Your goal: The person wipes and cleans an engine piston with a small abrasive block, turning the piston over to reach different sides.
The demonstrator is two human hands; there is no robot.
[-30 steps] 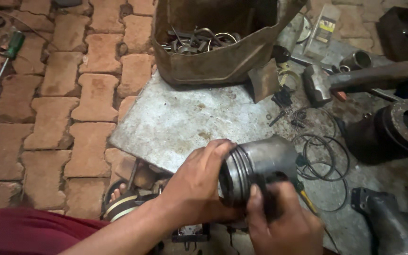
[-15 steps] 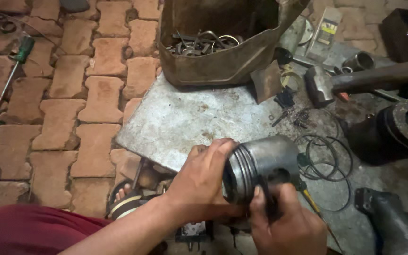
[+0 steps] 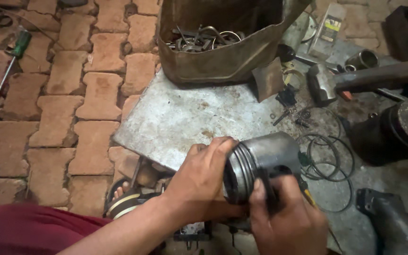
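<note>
Piston (image 3: 265, 163) near centre, lying sideways above metal sheet (image 3: 190, 118), gripped at ringed end by left hand (image 3: 201, 182), fingers curled over rim. Right hand (image 3: 284, 222) closed around near side, thumb pressed on dark opening. Wire rings (image 3: 329, 163) just right; hammer (image 3: 355, 82) farther right; sack of scrap (image 3: 213, 52) far behind.

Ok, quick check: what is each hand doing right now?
Left hand: closed around the ringed end of the metal piston.
Right hand: closed on the piston's side, from below.
</note>
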